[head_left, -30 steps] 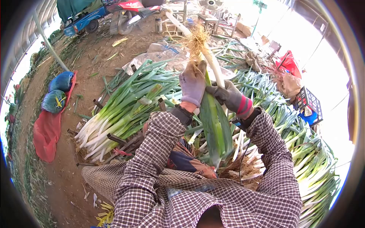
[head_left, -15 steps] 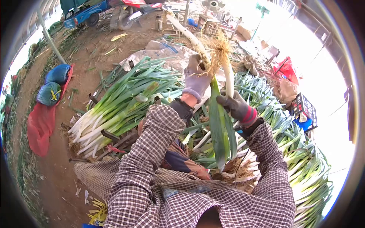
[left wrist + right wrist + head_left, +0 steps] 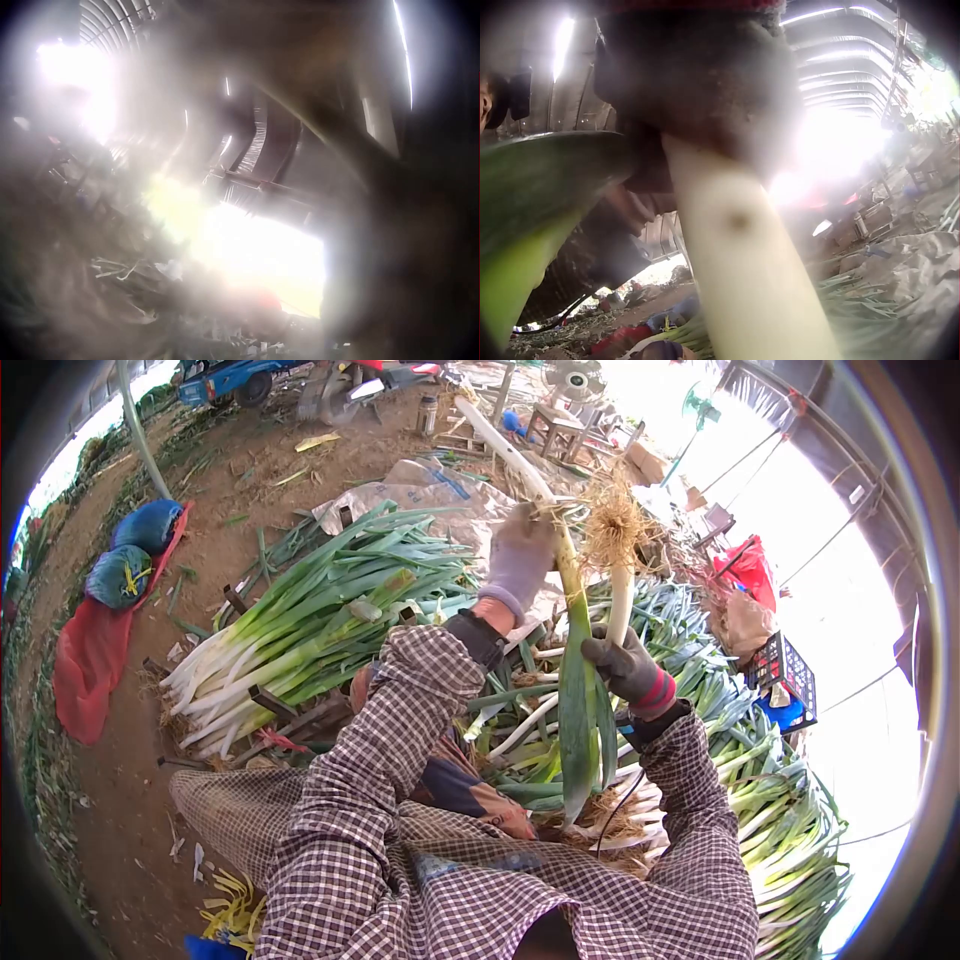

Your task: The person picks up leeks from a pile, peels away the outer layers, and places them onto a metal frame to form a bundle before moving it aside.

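Note:
In the head view, my gloved left hand (image 3: 524, 550) grips a leek whose long white shaft (image 3: 505, 448) slants up to the far left. Green leaf (image 3: 577, 690) hangs below that hand. My right hand (image 3: 632, 672), in a dark glove with red bands, holds a second leek by its white shaft (image 3: 621, 600), the bushy roots (image 3: 614, 525) pointing up. From the right wrist, the shaft (image 3: 742, 262) rises into the dark glove (image 3: 705, 90), a green leaf (image 3: 532, 195) beside it. Blur and glare hide the left hand's hold in its wrist view.
A bundle of leeks (image 3: 300, 630) lies on a rack at left. More leeks (image 3: 770, 800) are heaped along the right side, with a black crate (image 3: 785, 675) beyond. A red net bag (image 3: 95, 670) lies on the soil. Farther back stand a fan (image 3: 576, 380) and a stool (image 3: 556, 428).
My left hand has moved slightly up and away from the rooted leek. My right hand and its leek have shifted right and down. More of the left leek's white shaft shows.

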Demonstrator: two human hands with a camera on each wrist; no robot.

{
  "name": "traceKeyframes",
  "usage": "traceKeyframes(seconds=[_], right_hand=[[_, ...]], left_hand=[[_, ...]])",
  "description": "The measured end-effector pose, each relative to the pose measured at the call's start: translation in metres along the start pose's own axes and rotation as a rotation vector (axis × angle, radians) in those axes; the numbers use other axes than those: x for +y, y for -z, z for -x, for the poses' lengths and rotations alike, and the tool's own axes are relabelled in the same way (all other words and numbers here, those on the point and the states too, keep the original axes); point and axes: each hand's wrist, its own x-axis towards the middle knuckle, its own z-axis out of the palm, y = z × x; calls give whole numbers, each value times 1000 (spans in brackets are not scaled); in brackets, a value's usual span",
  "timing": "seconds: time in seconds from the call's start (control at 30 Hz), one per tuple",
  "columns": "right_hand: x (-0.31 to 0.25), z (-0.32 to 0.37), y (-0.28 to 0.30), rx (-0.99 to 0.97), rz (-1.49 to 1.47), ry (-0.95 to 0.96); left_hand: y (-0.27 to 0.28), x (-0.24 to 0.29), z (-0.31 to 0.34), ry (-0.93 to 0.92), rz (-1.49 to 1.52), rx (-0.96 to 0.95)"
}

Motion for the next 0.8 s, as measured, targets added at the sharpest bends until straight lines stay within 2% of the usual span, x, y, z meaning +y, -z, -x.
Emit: traceKeyframes(seconds=[0.03, 0.1, 0.13, 0.23, 0.27, 0.33, 0.37, 0.4, 0.5, 0.53, 0.63, 0.67, 0.7, 0.8], right_hand=[[-1, 1, -1, -12, 7, -9], [-4, 0, -3, -25, 13, -8], [-4, -1, -5, -24, 7, 4], [-11, 2, -11, -18, -6, -6], [-13, 4, -13, -15, -11, -16], [-5, 3, -10, -5, -10, -7], [0, 3, -6, 2, -9, -3], [4, 4, -3, 15, -3, -6], [3, 9, 3, 40, 1, -16], [-3, 13, 2, 40, -5, -16], [-2, 17, 6, -7, 44, -34], [-3, 17, 6, -18, 86, -43], [-4, 16, 6, -29, 129, -51], [1, -1, 16, -71, 162, 2]], left_hand=[[-3, -8, 2, -76, -85, -44], [-7, 12, 8, -15, -192, -5], [-11, 10, 8, -23, -53, 1], [-12, 27, 16, -39, 0, 45], [-14, 18, 12, -128, -96, 101], [-11, -11, 1, -183, -276, 140], [-6, -7, 0, -210, -367, 158], [1, 9, -4, 240, -175, -29], [16, -9, -9, 172, 154, -78], [20, -12, -10, 347, 177, -64], [31, 12, -6, 873, 676, -306], [27, 13, -8, 833, 767, -515], [19, 4, -4, 679, 816, -490], [12, -1, -2, 561, 829, -402]])
